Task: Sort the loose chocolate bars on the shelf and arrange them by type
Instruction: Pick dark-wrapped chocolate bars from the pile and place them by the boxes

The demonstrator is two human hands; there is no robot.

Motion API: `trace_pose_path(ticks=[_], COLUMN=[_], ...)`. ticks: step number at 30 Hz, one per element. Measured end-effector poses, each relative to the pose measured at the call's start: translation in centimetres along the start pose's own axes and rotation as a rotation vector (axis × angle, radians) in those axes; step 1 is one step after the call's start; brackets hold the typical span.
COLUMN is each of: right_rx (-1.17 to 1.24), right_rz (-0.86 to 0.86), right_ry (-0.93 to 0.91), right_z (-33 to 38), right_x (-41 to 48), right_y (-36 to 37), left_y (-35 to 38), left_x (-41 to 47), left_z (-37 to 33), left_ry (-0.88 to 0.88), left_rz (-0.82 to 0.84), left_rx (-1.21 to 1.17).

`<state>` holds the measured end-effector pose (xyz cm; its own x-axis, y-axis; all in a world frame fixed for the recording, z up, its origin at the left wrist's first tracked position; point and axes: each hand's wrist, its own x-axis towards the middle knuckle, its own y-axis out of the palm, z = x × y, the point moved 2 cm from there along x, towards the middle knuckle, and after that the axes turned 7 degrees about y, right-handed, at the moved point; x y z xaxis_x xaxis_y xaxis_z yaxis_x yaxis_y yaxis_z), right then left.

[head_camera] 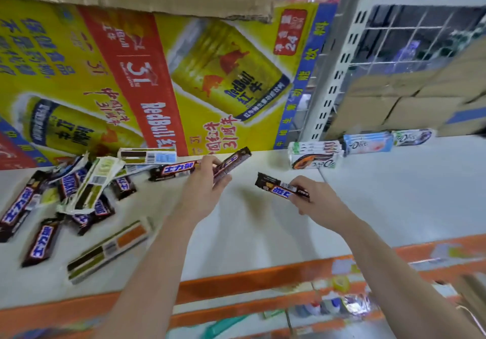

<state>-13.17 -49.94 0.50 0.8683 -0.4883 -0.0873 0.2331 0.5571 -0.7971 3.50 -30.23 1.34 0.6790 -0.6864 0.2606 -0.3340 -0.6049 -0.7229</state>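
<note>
My left hand [203,188] grips a brown Snickers bar [234,161] tilted up toward the back of the white shelf [249,233]. My right hand [313,196] holds a second brown Snickers bar [276,186] just above the shelf's middle. Another Snickers bar [175,171] lies behind my left hand. A loose pile of several Snickers bars [39,241] and green-and-white bars [92,183] covers the shelf's left side. One long green-and-white bar [107,252] lies apart near the front.
Sorted Dove bars stand at the back right: a white-green stack [314,154], a light blue one [368,141], a dark one [413,136]. A yellow Red Bull carton [157,75] forms the back wall. The orange shelf edge [263,275] runs along the front, and a white upright [339,70] divides the bays.
</note>
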Motion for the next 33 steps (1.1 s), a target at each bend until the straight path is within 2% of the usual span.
trace_pose_path(ticks=[5, 11, 15, 19, 23, 28, 33], right_rx=[0.124, 0.542, 0.865, 1.127, 1.082, 0.905, 0.681], right_rz=[-0.206, -0.422, -0.493, -0.462, -0.435, -0.422, -0.346], right_ry=[0.112, 0.277, 0.323, 0.280, 0.353, 0.513, 0.524], right_z=[-7.0, -15.1, -19.0, -22.5, -26.1, -31.4, -37.0], right_x=[-4.3, -9.4, -11.9, -12.8, -12.7, -11.3, -8.8], right_y=[-5.8, -13.0, -16.0, -18.4, -20.2, -23.1, -28.1], left_y=[6.5, 13.4, 17.4, 21.2, 25.1, 29.3, 34.2], left_x=[0.1, 0.6, 0.9, 2.1, 3.9, 8.0, 13.2], left_z=[-7.0, -14.8, -19.9, -23.5, -25.8, -28.9, -33.3], left_ry=[0.008, -0.026, -0.065, 0.016, 0.010, 0.029, 0.023], left_rz=[0.082, 0.045, 0.089, 0.172, 0.281, 0.172, 0.104], left_rx=[-0.031, -0.133, -0.243, -0.186, -0.315, -0.470, -0.615])
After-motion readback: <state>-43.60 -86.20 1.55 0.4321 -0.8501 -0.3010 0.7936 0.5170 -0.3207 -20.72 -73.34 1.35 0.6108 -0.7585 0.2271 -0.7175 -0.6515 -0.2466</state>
